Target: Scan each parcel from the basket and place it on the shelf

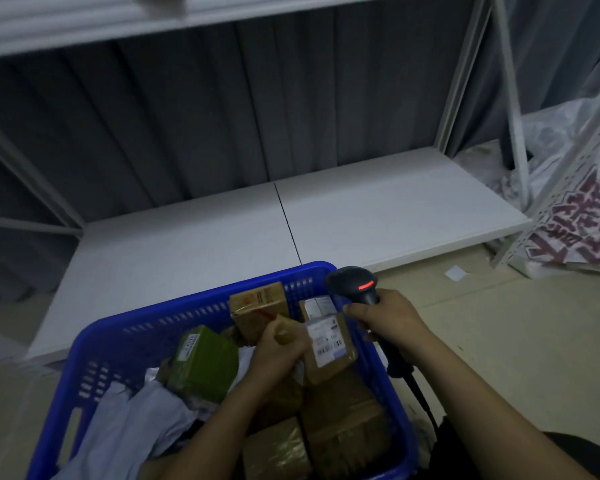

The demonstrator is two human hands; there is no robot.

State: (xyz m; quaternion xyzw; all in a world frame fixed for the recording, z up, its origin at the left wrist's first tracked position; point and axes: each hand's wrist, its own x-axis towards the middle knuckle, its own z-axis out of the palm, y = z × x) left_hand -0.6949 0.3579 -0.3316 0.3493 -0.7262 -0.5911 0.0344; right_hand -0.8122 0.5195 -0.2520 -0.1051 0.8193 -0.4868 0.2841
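A blue plastic basket [146,327] stands on the floor below me, filled with several parcels. My left hand [279,344] grips a small brown cardboard parcel [329,351] with a white label on top, held over the basket. Just to its right, my right hand [388,317] grips a black barcode scanner [355,284] by the handle; a red light glows on its head, which points toward the labelled parcel. The white bottom shelf [378,209] lies beyond the basket with nothing on it.
Other parcels in the basket include a green box [205,362], a brown box [257,306], taped cartons [343,420] and a pale mailer bag [129,420]. A printed plastic sack [586,216] leans by the white shelf post at right. An upper shelf board [84,26] runs overhead.
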